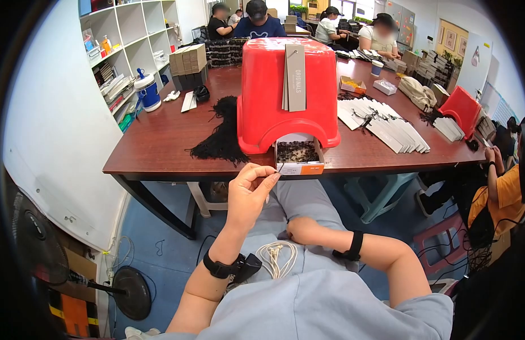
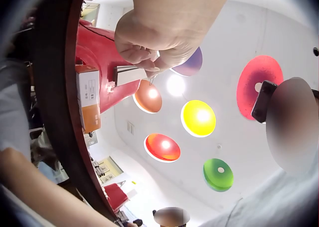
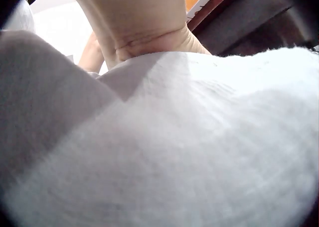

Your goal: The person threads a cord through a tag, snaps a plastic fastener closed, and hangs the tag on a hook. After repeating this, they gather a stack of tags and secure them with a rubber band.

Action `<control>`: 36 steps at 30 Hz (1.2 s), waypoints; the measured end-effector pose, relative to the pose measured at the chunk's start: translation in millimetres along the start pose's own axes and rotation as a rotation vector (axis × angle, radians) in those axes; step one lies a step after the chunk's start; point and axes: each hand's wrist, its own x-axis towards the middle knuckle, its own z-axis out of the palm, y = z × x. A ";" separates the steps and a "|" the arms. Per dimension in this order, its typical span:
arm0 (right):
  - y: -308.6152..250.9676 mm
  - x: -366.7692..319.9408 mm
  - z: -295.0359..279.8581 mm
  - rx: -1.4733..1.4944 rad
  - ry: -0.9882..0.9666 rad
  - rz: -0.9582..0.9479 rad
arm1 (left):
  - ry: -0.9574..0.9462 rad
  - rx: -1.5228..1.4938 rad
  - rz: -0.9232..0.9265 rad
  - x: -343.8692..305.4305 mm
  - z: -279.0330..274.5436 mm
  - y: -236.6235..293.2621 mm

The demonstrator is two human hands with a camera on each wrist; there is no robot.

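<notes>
In the head view my left hand is raised in front of the table edge, its thumb and forefinger pinching a thin dark piece, too small to make out its kind. Just beyond the fingertips, an open small box holds a heap of tiny black pieces. That box sits in the arch of an upturned red plastic stool, where grey hang tags lettered ORIGINALS hang down the front. My right hand rests low on the lap against the grey trousers, its fingers hidden. A bundle of white cord lies on the lap.
Black strings lie left of the stool; fanned pale tags spread on the right. A blue-and-white jug stands at the table's left end. A person in orange sits at the right; other people work across the table.
</notes>
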 end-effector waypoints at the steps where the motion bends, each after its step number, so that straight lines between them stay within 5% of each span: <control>1: 1.0 -0.9 -1.4 0.001 0.000 -0.001 | 0.000 0.001 -0.001 0.1 -0.7 0.1; 4: 4.6 -4.4 -7.6 0.110 -0.003 0.017 | 0.021 0.013 -0.001 -0.3 -3.9 0.0; 12: 26.9 0.4 -1.6 0.144 -0.126 -0.307 | 0.010 -0.011 -0.056 -1.0 -1.8 -1.2; 16: 26.5 8.9 -20.2 0.168 -0.298 -0.339 | 0.009 -0.004 -0.045 -1.7 -3.7 0.9; 18: 36.9 14.5 -15.7 0.409 -0.310 -0.189 | 0.028 -0.001 -0.042 -2.3 -5.0 0.9; 20: 44.4 7.7 -12.0 0.503 -0.147 -0.223 | 0.029 -0.012 -0.046 -2.1 -6.3 -0.7; 23: 33.5 -16.2 -41.6 0.694 0.064 -0.035 | 0.039 -0.007 -0.047 -2.5 -4.3 -2.1; 25: 29.3 -27.3 -60.4 1.384 0.094 -0.008 | 0.045 0.012 -0.045 -2.6 -3.9 -1.9; 30: 13.6 -49.9 -127.5 1.243 0.633 -0.265 | 0.055 0.005 -0.025 -0.6 -4.4 -1.8; 32: 9.1 -53.0 -148.8 0.422 1.077 -0.207 | 0.049 0.005 -0.025 -0.9 -1.8 -1.1; 36: 1.0 -47.7 -152.7 0.111 1.285 -0.160 | 0.031 -0.049 -0.024 -1.9 3.5 2.0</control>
